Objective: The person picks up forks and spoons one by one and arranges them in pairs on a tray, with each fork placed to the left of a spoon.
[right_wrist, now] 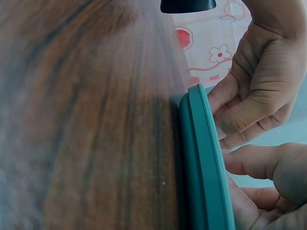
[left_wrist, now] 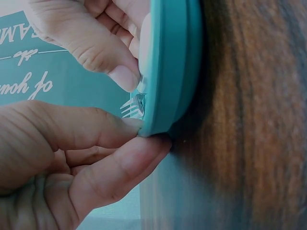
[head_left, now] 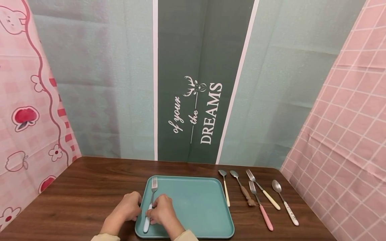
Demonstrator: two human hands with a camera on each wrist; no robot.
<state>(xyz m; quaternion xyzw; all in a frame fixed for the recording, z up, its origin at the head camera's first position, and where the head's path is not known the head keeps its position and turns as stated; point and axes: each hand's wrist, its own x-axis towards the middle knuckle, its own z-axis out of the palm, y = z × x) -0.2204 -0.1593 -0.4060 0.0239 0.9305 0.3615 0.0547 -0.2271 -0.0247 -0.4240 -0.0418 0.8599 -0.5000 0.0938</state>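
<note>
A teal tray (head_left: 196,204) lies on the wooden table. My left hand (head_left: 130,206) is at its left edge; in the left wrist view that hand (left_wrist: 91,158) pinches the tray's rim (left_wrist: 165,72) between thumb and finger. Along the left side of the tray lies a fork (head_left: 154,184) with a pale handle (head_left: 146,225), tines pointing away from me. My right hand (head_left: 163,209) reaches over the tray and pinches this handle between thumb and fingers. Seen from the right wrist, the tray's raised side (right_wrist: 206,158) hides the fork, with both hands just beyond it.
Right of the tray lie several utensils: a spoon with a cream handle (head_left: 226,192), a spoon with a brown handle (head_left: 245,192), a cream-handled fork (head_left: 271,199), a pink-handled fork (head_left: 265,217) and a spoon with a patterned white handle (head_left: 291,213). Patterned cloths (head_left: 120,83) hang around the table (head_left: 90,187).
</note>
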